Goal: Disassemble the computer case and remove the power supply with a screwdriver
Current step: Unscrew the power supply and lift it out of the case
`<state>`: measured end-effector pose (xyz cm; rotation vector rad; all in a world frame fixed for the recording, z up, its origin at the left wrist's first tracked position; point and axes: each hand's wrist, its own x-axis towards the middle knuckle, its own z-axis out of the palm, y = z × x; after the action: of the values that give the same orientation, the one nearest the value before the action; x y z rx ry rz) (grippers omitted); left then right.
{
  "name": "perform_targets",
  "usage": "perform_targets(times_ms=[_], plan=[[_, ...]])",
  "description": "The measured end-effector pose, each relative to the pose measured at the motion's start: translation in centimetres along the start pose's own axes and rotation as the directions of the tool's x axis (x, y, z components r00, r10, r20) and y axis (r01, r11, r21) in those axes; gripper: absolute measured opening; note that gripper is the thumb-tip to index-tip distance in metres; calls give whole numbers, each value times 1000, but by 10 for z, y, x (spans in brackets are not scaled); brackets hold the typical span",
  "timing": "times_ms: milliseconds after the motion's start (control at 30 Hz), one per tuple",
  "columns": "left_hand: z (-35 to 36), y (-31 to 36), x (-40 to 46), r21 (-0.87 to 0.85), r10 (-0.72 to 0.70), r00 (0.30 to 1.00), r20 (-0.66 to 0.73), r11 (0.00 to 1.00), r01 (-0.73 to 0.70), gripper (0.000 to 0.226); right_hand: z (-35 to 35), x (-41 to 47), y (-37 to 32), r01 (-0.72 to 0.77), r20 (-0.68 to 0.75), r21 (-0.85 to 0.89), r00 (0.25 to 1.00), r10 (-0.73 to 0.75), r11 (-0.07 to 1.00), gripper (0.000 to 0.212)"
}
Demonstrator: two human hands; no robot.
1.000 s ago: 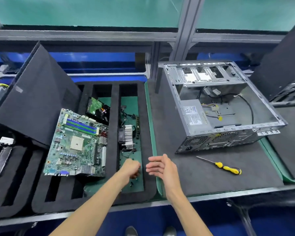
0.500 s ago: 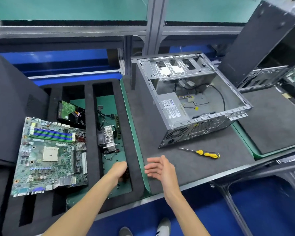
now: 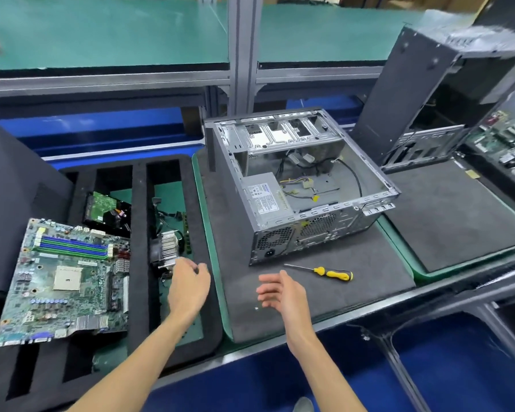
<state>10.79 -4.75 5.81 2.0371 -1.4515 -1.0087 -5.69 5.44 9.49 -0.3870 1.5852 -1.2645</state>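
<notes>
The open metal computer case (image 3: 304, 221) lies on its side on a grey mat (image 3: 241, 221). The grey power supply (image 3: 265, 197) sits inside its near left corner, label facing up, with loose cables beside it. A yellow-handled screwdriver (image 3: 327, 272) lies on the mat just in front of the case. My right hand (image 3: 280, 292) hovers over the mat left of the screwdriver, fingers relaxed and holding nothing. My left hand (image 3: 189, 285) is over the black foam tray (image 3: 139, 233), next to the heatsink fan (image 3: 167, 251), fingers loosely spread and empty.
A green motherboard (image 3: 66, 283) lies on the foam tray at the left, with a hard drive (image 3: 106, 209) behind it. A second dark case (image 3: 446, 93) stands at the right rear, more boards beside it. The table edge runs close below my wrists.
My left hand has lifted out of the tray slot and uncurled its fingers. My right hand has stayed over the mat. The view has shifted a little.
</notes>
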Motion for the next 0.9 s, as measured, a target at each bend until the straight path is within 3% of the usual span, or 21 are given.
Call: perform_targets(times_ms=[100,200,300,400,567,667,733,800,867,900], plan=[[16,28,-25,2,86,996,-19,996,-86,18,-23,7,-4,15,-48,-66,999,-18,998,40],[40,55,-48,45,168,986,22,985,-169,27,-54,16,-10,127,-69,-292,986,-153,948,30],[66,77,-66,22,180,978,109,983,-183,33,-88,29,-17,286,-3,-497,943,-332,819,22],[86,90,-76,18,145,985,98,989,-147,27,-116,45,-21,358,48,-714,882,-468,602,17],[102,99,-91,35,82,996,22,996,-82,19,-148,64,-22,325,180,-861,914,-363,391,30],[103,102,-104,89,133,985,-105,988,-124,25,-155,69,-21,358,225,-864,903,-365,353,29],[100,107,-112,161,331,909,-252,941,-298,28,-154,68,-27,446,247,-794,857,-452,412,21],[93,115,-113,297,599,713,-364,800,-521,22,-147,65,-38,572,278,-682,779,-562,456,15],[86,125,-106,461,753,524,-398,658,-596,21,-137,63,-56,694,299,-572,672,-677,436,16],[82,128,-102,516,776,496,-389,630,-581,30,-131,62,-66,746,304,-529,611,-731,404,16]])
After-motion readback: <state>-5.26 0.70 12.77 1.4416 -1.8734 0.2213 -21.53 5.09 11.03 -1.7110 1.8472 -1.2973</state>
